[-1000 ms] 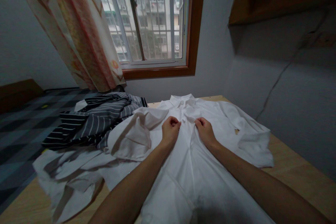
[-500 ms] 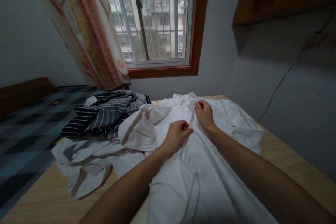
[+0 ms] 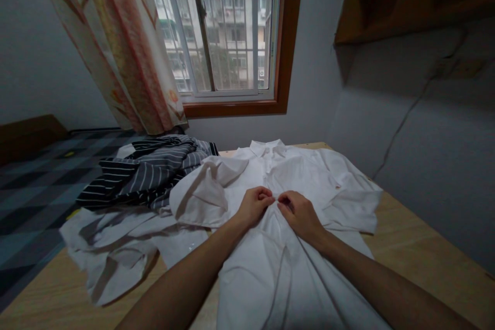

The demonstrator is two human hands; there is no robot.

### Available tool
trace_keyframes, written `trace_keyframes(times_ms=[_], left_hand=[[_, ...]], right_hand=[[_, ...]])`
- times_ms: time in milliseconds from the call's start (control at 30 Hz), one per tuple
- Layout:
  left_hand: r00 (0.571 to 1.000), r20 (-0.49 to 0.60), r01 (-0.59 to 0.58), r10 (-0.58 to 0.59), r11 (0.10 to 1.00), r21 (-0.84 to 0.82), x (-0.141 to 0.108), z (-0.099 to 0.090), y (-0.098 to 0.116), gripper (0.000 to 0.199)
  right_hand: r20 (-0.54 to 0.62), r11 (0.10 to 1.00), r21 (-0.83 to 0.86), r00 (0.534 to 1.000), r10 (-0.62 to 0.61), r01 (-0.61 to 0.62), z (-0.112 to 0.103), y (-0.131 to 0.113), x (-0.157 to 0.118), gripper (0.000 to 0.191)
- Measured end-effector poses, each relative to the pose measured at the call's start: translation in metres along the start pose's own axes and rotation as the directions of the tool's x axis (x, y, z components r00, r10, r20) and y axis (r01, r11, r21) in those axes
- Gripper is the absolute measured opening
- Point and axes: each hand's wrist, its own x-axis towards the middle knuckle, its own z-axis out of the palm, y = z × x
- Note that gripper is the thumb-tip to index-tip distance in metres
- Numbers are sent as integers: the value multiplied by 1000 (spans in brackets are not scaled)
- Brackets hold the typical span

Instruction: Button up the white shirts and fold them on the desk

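A white collared shirt (image 3: pixel 301 175) lies front up, its collar toward the window and its lower part reaching toward me. My left hand (image 3: pixel 255 206) pinches the shirt's front at the middle. Close beside it, my right hand (image 3: pixel 299 214) pinches the same front strip, with the fingertips of both hands almost touching. Cloth between them is drawn up into small folds. Whether a button sits between the fingers is too small to tell. One sleeve spreads out to the left, the other to the right.
The shirt rests on a wooden table (image 3: pixel 417 247). To the left lie a heap of black and grey striped clothing (image 3: pixel 154 170) and a crumpled white cloth (image 3: pixel 116 252). Beyond is a bed with a checked cover (image 3: pixel 31 201). A wooden shelf (image 3: pixel 402 26) hangs at the upper right.
My right hand has moved from near the collar down toward me, to beside my left hand. The shirt's upper front and collar now lie flatter.
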Motion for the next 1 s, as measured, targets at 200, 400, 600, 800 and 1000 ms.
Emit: trace_keyframes(times_ms=[200, 400, 600, 800, 1000], left_hand=[[999, 26, -44, 44, 999, 6, -2, 0, 0, 21], [994, 41, -107, 103, 989, 105, -1, -1, -1, 20], [994, 10, -107, 107, 980, 170, -5, 3, 5, 25], [961, -112, -206, 251, 928, 311, -20, 13, 9, 10], [942, -42, -276, 334, 837, 472, -27, 16, 10, 8]], right_hand=[[-58, 970, 211, 989, 133, -118, 6, 3, 3, 12], [-45, 965, 232, 990, 137, -123, 8, 5, 3, 13], [-62, 981, 156, 990, 130, -119, 6, 2, 3, 15], [-127, 982, 123, 979, 161, -145, 9, -3, 1, 14], [-129, 979, 116, 975, 180, -166, 12, -1, -2, 14]])
